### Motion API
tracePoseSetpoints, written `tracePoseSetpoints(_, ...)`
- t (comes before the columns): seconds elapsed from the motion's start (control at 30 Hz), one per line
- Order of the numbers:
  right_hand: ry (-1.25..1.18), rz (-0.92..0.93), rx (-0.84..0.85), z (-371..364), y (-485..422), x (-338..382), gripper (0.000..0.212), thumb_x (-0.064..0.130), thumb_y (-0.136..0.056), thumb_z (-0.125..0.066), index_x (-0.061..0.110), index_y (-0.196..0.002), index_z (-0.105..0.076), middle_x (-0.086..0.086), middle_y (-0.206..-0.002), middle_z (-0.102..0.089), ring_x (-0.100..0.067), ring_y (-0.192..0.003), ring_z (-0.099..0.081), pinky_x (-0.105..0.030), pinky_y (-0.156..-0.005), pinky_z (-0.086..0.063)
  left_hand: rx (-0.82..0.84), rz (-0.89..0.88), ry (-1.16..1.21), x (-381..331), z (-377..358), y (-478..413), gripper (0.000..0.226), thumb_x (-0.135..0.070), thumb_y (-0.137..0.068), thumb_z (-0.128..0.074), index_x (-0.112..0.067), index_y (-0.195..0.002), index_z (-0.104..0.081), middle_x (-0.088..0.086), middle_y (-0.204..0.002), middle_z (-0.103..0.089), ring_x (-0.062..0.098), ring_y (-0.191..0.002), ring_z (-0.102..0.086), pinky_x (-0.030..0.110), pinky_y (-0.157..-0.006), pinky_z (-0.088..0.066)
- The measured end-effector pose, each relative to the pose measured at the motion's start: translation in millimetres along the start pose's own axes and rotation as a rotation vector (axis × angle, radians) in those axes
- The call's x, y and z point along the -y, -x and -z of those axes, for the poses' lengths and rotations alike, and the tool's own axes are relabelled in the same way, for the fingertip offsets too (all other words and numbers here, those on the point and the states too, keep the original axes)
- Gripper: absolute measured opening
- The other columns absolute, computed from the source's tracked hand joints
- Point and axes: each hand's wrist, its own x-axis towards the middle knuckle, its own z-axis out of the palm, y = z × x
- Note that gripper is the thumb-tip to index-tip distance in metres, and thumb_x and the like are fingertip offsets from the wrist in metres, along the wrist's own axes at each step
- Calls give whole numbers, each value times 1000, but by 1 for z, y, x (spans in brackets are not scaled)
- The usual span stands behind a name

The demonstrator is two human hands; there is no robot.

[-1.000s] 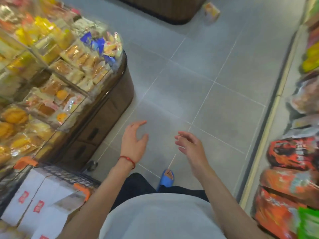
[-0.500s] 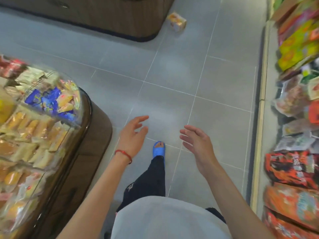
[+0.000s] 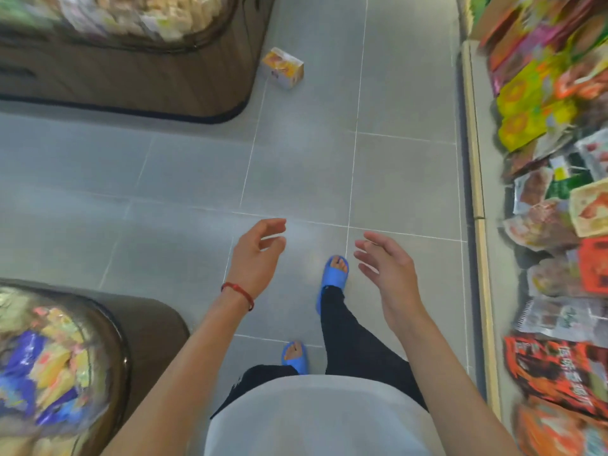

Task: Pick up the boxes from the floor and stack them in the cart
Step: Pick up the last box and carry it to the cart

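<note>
Bright, even light from overhead leaves a soft sheen on the grey floor, with only faint shadows, while wide-angle bending and motion blur smear the shelf packets at the edges.

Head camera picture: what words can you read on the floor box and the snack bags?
No text here can be read for sure.
The box: printing too small and blurred.
The red and black bag: white characters, too blurred to read.
The yellow bags: blurred, nothing readable.
</note>
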Motion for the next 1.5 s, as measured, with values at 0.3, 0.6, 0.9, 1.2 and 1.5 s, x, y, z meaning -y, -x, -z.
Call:
tracePoseSetpoints(0.3, 58, -40, 79, -30, -192, 142, 18, 16, -98, -63, 21, -114, -72, -8, -117, -75, -16, -101, -72, -36, -99, -55, -29, 25, 17, -95, -54, -223, 30, -2, -95, -58, -25, -113, -65, -5, -112, -70, 0, -95, -64, 14, -77, -48)
tracePoseSetpoints(0.6, 118, -62, 111, -89, -372, 277, 17, 16, -98, -63, 20, -114, -68, -10, -118, -74, -13, -94, -71, -39, -102, -52, -14, 55, 56, -169, -79, -424, 31, 2, -94, -58, -22, -113, -66, -5, -109, -70, 1, -93, -65, 18, -81, -47)
tracePoseSetpoints(0.9, 191, -119, 104, -179, -549, 397, 18, 18, -98, -64, 19, -115, -69, -8, -117, -74, -15, -99, -71, -42, -107, -52, -24, 159, 99, -230, -71, -653, 29, 0, -94, -57, -21, -113, -66, -12, -106, -70, 4, -97, -64, 22, -85, -46)
tracePoseSetpoints(1.2, 180, -133, 87, -238, -694, 504, 14, 17, -99, -63, 22, -109, -70, -9, -118, -74, -18, -100, -71, -41, -102, -53, -28, 172, 80, -303, -67, -835, 28, 3, -94, -56, -17, -113, -64, 2, -111, -68, -2, -85, -60, 5, -62, -43)
tracePoseSetpoints(1.5, 300, -142, 227, -282, -863, 618, 17, 18, -97, -66, 23, -112, -70, -7, -118, -73, -18, -94, -70, -37, -92, -55, -121, 263, 73, -368, -94, -995, 30, 1, -96, -55, -9, -123, -64, 3, -113, -67, 10, -92, -61, 18, -75, -46)
